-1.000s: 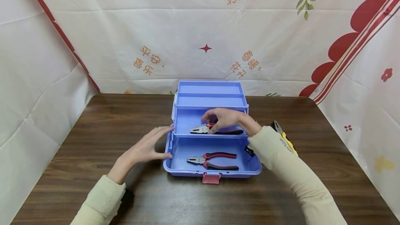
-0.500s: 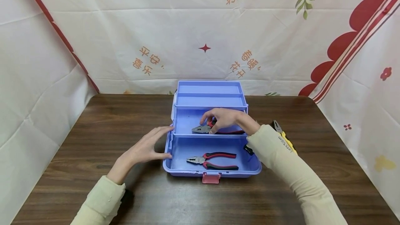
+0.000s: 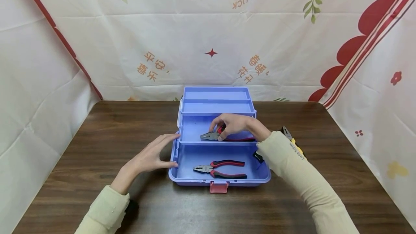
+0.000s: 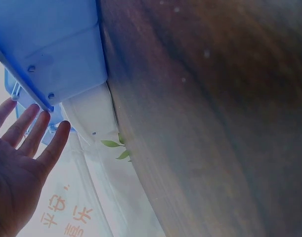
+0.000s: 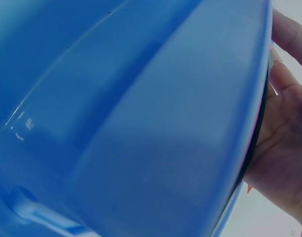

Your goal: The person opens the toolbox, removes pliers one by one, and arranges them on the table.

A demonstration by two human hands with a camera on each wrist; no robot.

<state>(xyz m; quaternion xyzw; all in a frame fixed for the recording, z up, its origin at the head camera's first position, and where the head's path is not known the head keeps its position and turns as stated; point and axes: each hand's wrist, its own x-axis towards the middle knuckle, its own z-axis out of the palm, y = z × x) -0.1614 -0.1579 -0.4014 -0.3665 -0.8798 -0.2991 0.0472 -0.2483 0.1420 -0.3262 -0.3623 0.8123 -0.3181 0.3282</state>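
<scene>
A blue toolbox (image 3: 191,182) with stepped trays stands open on the table. In its middle tray lie pliers (image 3: 209,136) with red and black handles. My right hand (image 3: 233,122) reaches over that tray and pinches these pliers between thumb and fingers; part of the handles is hidden behind it. More red-and-black pliers (image 3: 227,175) rest in the bottom compartment, jaws to the left. My left hand (image 3: 151,154), fingers extended and spread, touches the toolbox's left side. In the left wrist view its fingertips (image 4: 44,116) are beside the blue tray wall.
Yellow-handled pliers (image 3: 292,139) lie on the table right of the toolbox, partly covered by the right sleeve. A small black object (image 3: 258,157) sits at the bottom compartment's right end. A pink latch (image 3: 219,187) hangs at the front. Behind the table (image 3: 162,208) hangs printed cloth.
The pliers under my right hand have shifted slightly to the right and tilted, their head now looking darker. My left hand stays at the toolbox's side. The head view has shifted a little.
</scene>
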